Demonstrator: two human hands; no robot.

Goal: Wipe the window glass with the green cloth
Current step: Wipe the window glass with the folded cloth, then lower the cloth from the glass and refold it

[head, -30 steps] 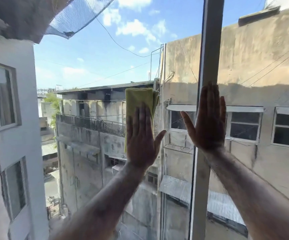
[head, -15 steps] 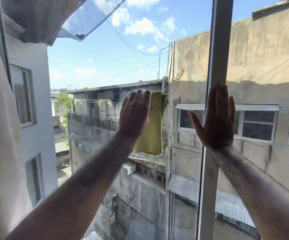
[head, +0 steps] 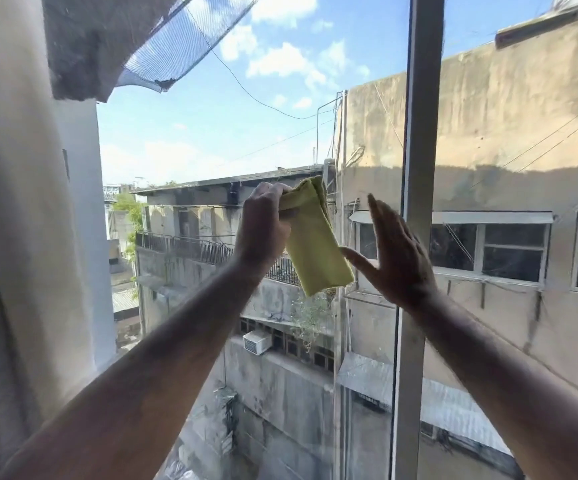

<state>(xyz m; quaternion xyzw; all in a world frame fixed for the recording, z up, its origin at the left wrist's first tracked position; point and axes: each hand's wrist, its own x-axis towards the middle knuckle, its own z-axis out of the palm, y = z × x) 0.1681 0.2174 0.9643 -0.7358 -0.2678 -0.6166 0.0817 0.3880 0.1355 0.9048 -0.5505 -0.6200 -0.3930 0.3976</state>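
Head view: left hand (head: 263, 226) pinches the folded cloth (head: 315, 244) at its top.
Right hand (head: 396, 258) is spread, empty (near the frame (head: 419, 133)); flatten cloth on the glass (head: 211, 140), press evenly.

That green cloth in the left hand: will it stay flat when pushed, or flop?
Likely floppy: the green cloth hangs folded from the left hand, pinched at its top. Probably light, as a fingertip pinch carries it. It may bunch without a flat palm.

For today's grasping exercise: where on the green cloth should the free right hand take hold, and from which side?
Probably the lower free end of the green cloth, from the right. The left hand pinches its top, so it hangs folded and slanted toward the open right hand, which is already beside that end.
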